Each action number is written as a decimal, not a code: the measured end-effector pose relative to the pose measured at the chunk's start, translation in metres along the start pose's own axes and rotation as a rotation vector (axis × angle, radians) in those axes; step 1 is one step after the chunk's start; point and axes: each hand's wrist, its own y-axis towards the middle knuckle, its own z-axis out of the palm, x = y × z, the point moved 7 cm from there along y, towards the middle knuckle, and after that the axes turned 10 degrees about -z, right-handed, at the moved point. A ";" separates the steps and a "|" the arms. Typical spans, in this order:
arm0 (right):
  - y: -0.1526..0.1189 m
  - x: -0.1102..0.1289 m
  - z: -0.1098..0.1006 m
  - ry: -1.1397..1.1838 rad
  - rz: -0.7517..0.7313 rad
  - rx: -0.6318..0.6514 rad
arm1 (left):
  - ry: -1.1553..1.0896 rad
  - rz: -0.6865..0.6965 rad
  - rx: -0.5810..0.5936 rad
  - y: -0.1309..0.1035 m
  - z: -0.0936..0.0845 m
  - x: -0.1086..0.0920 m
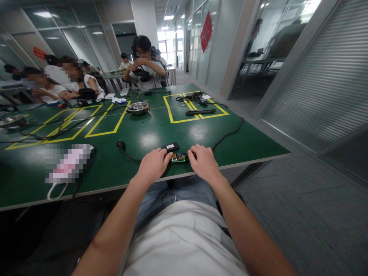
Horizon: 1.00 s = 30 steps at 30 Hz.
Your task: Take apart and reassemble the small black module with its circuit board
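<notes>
Green laminate is showing between the fingers, where a small circuit board [178, 158] is sitting at the near edge of the counter [155, 132]. The left hand [153, 165] is curving over the board's left end, its fingers bunching together and its thumb lying by the edge. The right hand [203, 161] is bending its fingers close together at the board's right end. Their undersides are hiding from view, so I cannot tell whether either hand is clamping.

The board is looking light and stiff, and probably fragile on its face, where coppery rings and blocky parts are standing up. Its bare edges and short ends are likely offering the safest hold.

Just beyond the board, a black casing piece [170, 147] is lying with a pale label facing up; it is appearing hard, boxy and ribbed. Left of the board, a black cord [130, 156] is running to a rounded plug [121, 145], while a flexible-looking dark cable [230, 133] is bending away to its right. Well beyond the board, a shiny metal bowl [139, 111] is standing to the left, and a slim black bar [200, 112] is lying to the right, inside yellow tape [185, 121] outlines.
</notes>
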 end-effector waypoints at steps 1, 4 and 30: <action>0.000 0.000 0.000 0.003 -0.001 -0.001 | -0.011 -0.002 0.001 0.001 -0.001 0.001; 0.000 0.000 0.000 -0.001 0.008 0.013 | 0.022 -0.003 -0.009 0.002 -0.002 0.001; 0.003 -0.005 0.006 0.041 0.051 0.025 | -0.226 0.163 -0.077 0.010 0.001 0.021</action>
